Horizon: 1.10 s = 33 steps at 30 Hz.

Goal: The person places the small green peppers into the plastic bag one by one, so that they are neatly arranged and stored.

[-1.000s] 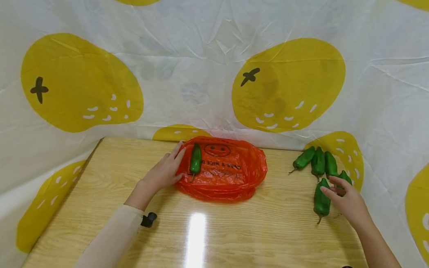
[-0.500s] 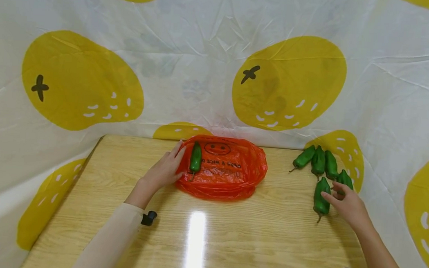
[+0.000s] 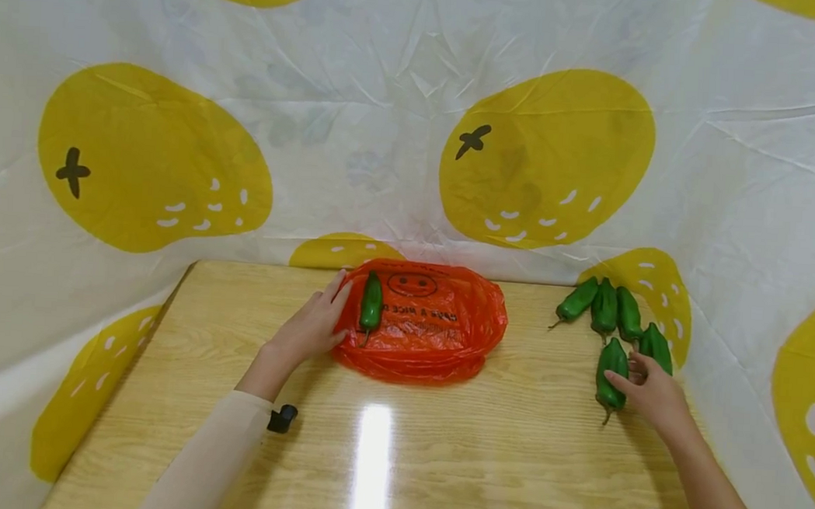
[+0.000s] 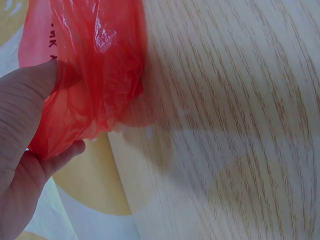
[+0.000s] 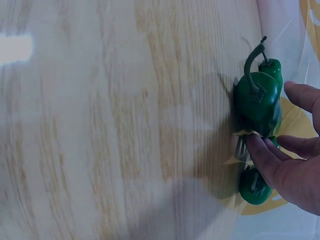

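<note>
One red bag (image 3: 431, 326), left hand (image 3: 311, 323) pinching its rim, one green pepper (image 3: 372, 303) on it. Right edge of tabletop (image 3: 495, 431): I count five peppers (image 3: 604, 305), right hand (image 3: 658, 393) at the frontmost, grip: cannot tell. Tabletop stretches between.

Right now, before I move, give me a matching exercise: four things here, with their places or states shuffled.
Things
1. Thin red plastic bag
2. Left hand
3. Right hand
4. Lone long green pepper

Places or states
A. At the frontmost of five green peppers
B. Left of the black printed face
C. Resting on the pale wooden table
D. Holding the bag's left edge

Pairs: 1-C; 2-D; 3-A; 4-B
</note>
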Available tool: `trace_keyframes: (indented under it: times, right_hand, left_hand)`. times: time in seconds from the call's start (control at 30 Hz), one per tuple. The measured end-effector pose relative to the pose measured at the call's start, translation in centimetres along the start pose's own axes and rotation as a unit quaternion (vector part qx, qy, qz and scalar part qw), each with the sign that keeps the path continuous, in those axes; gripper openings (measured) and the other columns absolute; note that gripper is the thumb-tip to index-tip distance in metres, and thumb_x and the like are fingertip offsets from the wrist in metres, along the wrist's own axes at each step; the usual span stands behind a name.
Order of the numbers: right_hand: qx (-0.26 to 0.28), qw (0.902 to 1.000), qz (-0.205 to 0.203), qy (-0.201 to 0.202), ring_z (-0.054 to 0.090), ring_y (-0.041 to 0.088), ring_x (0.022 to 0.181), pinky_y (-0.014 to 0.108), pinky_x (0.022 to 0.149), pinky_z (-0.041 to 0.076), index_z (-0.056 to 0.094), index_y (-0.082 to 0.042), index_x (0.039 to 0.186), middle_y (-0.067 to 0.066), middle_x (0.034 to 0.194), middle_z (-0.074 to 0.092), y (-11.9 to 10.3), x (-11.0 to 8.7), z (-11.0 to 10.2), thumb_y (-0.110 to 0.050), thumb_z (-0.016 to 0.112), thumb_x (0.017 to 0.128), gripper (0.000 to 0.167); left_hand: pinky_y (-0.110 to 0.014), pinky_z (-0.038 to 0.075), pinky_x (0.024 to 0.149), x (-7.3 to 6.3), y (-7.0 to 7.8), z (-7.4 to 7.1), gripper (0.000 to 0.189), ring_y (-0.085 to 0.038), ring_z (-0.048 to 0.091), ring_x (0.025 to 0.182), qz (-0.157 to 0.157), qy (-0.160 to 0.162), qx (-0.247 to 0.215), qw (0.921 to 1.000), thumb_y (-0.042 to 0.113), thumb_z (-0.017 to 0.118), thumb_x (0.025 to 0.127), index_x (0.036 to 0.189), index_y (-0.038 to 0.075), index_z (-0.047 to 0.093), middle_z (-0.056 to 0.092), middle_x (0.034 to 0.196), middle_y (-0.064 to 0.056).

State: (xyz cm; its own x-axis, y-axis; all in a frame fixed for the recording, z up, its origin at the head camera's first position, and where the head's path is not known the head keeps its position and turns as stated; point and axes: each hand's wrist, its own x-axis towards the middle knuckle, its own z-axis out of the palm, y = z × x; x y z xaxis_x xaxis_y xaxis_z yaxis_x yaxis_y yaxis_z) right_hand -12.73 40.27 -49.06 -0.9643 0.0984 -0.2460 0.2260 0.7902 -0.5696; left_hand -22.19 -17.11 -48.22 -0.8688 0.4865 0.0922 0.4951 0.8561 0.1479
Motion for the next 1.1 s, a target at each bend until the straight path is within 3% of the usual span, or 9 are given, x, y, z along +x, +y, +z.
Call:
trace_keyframes:
  times: [0.27,0.53,1.1]
  right_hand:
    - [-0.024,0.9993,0.024,-0.016,0.041,0.063,0.129,0.066,0.095,0.05,0.014,0.02,0.155,0.049,0.148,0.031,-0.25,-0.08,0.35,-0.052,0.051,0.106,0.095]
    - [-0.036,0.9991,0.016,-0.016,0.043,0.065,0.125,0.067,0.092,0.05,0.015,0.024,0.152,0.051,0.143,0.035,-0.1,0.08,0.53,-0.052,0.05,0.106,0.095]
    - [0.022,0.9976,0.048,-0.045,0.034,0.065,0.132,0.068,0.1,0.046,0.006,0.023,0.154,0.049,0.15,0.024,0.26,0.4,0.4,-0.046,0.049,0.106,0.094]
  left_hand:
    - [-0.049,0.053,0.105,-0.07,-0.06,0.19,0.093,-0.044,0.06,0.117,0.003,0.005,0.0,1.0,0.026,0.081,0.091,0.161,-0.004,0.027,0.017,0.171,-0.023]
    - [-0.05,0.053,0.105,-0.02,-0.02,0.15,0.094,-0.046,0.059,0.119,0.001,0.005,-0.003,1.0,0.025,0.081,0.09,0.161,-0.004,0.027,0.017,0.17,-0.023]
    - [-0.051,0.053,0.105,0.02,-0.19,0.19,0.093,-0.048,0.061,0.116,0.006,0.012,-0.007,0.9999,0.024,0.081,0.09,0.16,-0.005,0.028,0.017,0.17,-0.024]
